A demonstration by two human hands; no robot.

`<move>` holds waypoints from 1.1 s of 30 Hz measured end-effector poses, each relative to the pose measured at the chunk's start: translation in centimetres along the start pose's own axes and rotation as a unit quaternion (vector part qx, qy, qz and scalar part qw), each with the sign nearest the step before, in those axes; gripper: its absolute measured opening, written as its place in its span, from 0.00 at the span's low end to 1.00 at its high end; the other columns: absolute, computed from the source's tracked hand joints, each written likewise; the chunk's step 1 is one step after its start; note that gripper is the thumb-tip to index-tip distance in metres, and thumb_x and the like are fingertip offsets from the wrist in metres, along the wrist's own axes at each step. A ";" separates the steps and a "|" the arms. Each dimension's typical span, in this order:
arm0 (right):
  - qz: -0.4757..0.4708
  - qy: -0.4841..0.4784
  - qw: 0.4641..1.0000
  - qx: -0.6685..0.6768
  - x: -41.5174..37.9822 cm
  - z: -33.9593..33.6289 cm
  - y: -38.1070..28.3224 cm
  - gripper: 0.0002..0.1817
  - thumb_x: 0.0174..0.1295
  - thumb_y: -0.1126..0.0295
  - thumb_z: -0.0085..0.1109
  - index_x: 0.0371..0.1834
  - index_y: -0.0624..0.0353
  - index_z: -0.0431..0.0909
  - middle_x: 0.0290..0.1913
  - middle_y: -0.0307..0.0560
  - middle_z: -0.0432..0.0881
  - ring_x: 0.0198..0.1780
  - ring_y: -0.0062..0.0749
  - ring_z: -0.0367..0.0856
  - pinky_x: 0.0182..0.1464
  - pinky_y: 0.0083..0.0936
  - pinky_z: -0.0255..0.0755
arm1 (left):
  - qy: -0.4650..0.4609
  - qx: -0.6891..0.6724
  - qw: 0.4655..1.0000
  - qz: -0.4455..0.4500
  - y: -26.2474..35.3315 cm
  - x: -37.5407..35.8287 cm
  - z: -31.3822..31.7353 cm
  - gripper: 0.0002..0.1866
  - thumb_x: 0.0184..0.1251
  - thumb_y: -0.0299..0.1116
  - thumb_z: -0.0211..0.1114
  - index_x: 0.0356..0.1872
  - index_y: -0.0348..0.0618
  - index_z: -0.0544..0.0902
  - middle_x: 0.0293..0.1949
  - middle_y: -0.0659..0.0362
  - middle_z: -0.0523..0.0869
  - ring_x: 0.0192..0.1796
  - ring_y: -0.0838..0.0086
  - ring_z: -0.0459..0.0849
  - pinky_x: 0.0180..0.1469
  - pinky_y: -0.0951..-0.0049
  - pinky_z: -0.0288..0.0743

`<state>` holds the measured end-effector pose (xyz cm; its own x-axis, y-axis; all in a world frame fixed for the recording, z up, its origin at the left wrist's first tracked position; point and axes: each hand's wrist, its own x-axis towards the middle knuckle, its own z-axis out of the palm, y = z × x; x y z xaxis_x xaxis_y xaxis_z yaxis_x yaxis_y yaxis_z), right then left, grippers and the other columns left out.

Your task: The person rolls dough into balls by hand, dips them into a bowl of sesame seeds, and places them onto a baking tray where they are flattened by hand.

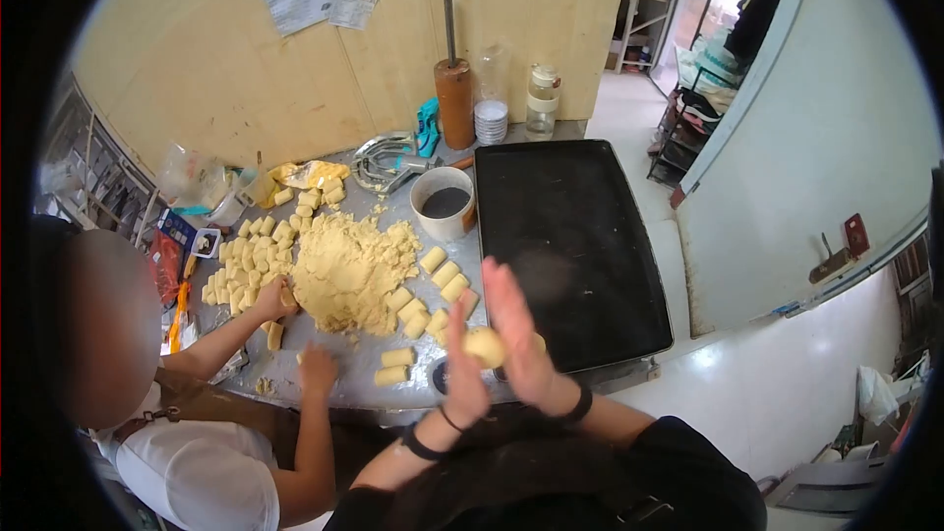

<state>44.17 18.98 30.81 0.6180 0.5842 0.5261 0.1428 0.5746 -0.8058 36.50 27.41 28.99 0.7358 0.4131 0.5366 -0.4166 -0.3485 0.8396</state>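
Observation:
Between my two upright palms, at the table's front edge, sits a round ball of pale yellow dough (484, 346). My left hand (466, 369) presses it from the left and my right hand (518, 339) from the right, with fingers stretched out. Just left of my hands lie several short dough cylinders (393, 375) and, farther back, a big crumbly dough mound (352, 270). A black baking tray (570, 236) is right behind my right hand. Part of a dark round object (440, 375) shows beside my left wrist.
A co-worker (197, 462) at the left handles dough with both hands. Behind the mound stand a white bowl of dark filling (444, 205), metal mixer attachments (379, 165), a brown roller (454, 103) and a glass bottle (542, 101). More dough cylinders (258, 254) lie at left.

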 end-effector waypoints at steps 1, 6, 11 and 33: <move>0.006 0.033 0.999 -0.012 1.0 -1.1 0.2 0.45 0.73 0.41 0.33 0.78 0.68 0.37 0.80 0.56 0.39 0.81 0.41 0.35 0.78 0.36 0.27 | -0.050 0.015 0.998 0.019 -0.1 -1.5 0.9 0.43 0.75 0.61 0.38 0.75 0.32 0.49 0.76 0.42 0.51 0.78 0.54 0.49 0.77 0.57 0.38; 0.095 -0.136 0.985 -0.048 -4.6 -0.9 1.1 0.41 0.75 0.46 0.29 0.78 0.70 0.39 0.80 0.57 0.39 0.81 0.44 0.35 0.78 0.37 0.31 | -0.002 0.023 0.999 -0.045 0.8 1.6 0.8 0.38 0.77 0.55 0.38 0.74 0.31 0.51 0.76 0.43 0.53 0.78 0.57 0.51 0.77 0.59 0.42; -0.005 -0.024 0.998 -0.060 -0.5 -3.1 -0.7 0.43 0.73 0.42 0.30 0.78 0.67 0.39 0.80 0.57 0.40 0.81 0.45 0.37 0.78 0.37 0.30 | -0.021 -0.013 0.998 -0.052 -0.7 -2.0 3.9 0.39 0.77 0.57 0.37 0.74 0.31 0.52 0.75 0.44 0.55 0.77 0.58 0.53 0.77 0.59 0.43; -0.034 -0.291 0.879 -0.376 -2.2 -2.6 2.2 0.38 0.70 0.41 0.35 0.72 0.60 0.63 0.74 0.60 0.60 0.76 0.56 0.53 0.74 0.54 0.40 | 0.152 -0.449 0.756 -0.452 -1.1 -6.1 1.4 0.27 0.82 0.48 0.33 0.69 0.40 0.65 0.64 0.52 0.74 0.63 0.66 0.76 0.65 0.65 0.70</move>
<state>45.18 17.51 27.15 0.1199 0.8828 0.4542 0.7703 0.2059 -0.6035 33.22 24.13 24.73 0.8372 0.3621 -0.4098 -0.1120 0.8470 0.5196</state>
